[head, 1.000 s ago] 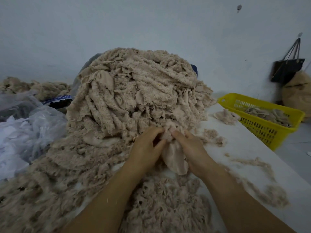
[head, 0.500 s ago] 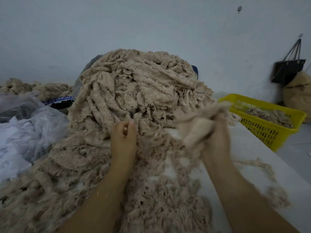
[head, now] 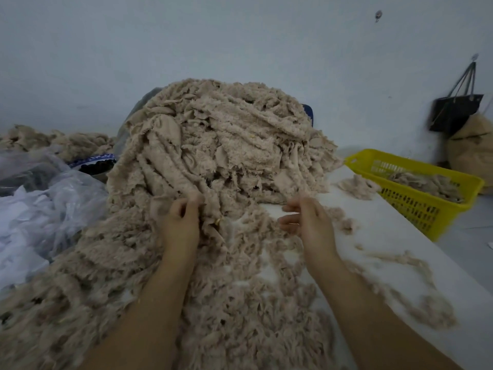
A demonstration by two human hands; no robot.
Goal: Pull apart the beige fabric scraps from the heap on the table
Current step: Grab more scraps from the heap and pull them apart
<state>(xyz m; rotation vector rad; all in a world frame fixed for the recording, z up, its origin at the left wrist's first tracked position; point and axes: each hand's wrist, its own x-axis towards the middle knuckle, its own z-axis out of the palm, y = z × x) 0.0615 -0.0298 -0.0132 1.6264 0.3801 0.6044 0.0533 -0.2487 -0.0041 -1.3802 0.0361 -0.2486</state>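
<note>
"While the heap (head: 226, 134) takes up most of the table (head: 386, 236), where does it lie from the hands?"

"Straight ahead and above them. Its foot spreads toward the person, under and between both forearms."

"And the hands?"

"The left hand (head: 181, 222) is at the heap's foot, fingers curled round a fold (head: 186, 180). The right hand (head: 309, 222) hovers just off the heap's right edge, fingers loosely curled, with nothing visibly in it."

"Which way does the fold run?"

"Its long axis climbs from the left hand up and away into the heap, so a pull toward the body would likely draw it out lengthwise. The left hand is nearer. The right would have to cross leftward to take the other side."

"Anything smaller?"

"Loose scraps (head: 354, 182) lie on the bare table, to the right."
</note>
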